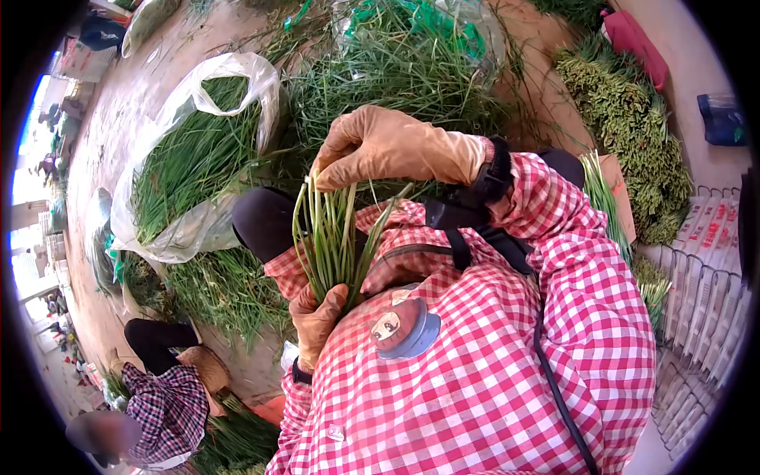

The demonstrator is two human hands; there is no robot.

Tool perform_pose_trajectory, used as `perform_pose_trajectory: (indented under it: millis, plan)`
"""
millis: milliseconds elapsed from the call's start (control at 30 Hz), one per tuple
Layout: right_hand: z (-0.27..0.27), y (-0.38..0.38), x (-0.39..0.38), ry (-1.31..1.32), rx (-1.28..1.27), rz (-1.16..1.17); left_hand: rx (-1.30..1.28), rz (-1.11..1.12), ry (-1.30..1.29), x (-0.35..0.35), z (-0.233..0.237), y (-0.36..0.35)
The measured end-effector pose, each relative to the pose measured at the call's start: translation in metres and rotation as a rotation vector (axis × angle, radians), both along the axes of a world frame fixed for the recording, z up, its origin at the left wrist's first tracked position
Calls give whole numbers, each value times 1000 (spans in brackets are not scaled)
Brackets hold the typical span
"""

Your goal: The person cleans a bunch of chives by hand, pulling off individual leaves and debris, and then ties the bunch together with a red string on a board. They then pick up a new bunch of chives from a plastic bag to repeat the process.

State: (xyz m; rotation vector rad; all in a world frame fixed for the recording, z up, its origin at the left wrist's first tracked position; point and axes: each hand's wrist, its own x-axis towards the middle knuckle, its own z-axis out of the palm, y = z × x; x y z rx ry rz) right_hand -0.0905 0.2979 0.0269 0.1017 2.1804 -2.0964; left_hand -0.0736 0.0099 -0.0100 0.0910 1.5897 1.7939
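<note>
Both of my hands wear brown-stained gloves. My left hand (pixel 317 323) is wrapped round the lower part of a bunch of chives (pixel 326 237), close against my checked jacket. The pale stalk ends point up. Over those ends is my right hand (pixel 388 146), with thumb and fingers pinched together at the tops of the stalks. Exactly which stalks it grips is partly hidden by the glove. Just beyond my hands lies a large heap of loose long green leaves (pixel 380 87).
An open clear plastic bag (pixel 131 198) holds more greens at left. Stacked bundles (pixel 625 119) line the right, near grey plastic crates (pixel 704 293). More loose greens (pixel 229 293) lie beside my knee. Another person (pixel 162 404) in a checked shirt sits at lower left.
</note>
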Motion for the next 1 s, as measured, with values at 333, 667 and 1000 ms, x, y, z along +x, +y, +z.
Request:
perform_pose_trajectory:
  millis: [333, 667, 1000]
  plan:
    - [-20, 67, 52, -118, 267, -313, 22, 15, 1, -5, 9, 5]
    - [-2, 2, 83, 137, -646, -42, 14, -22, 57, -8, 0, -2]
    - [-15, 35, 99, -495, 72, -80, 29, 45, -67, -5, 3, 4]
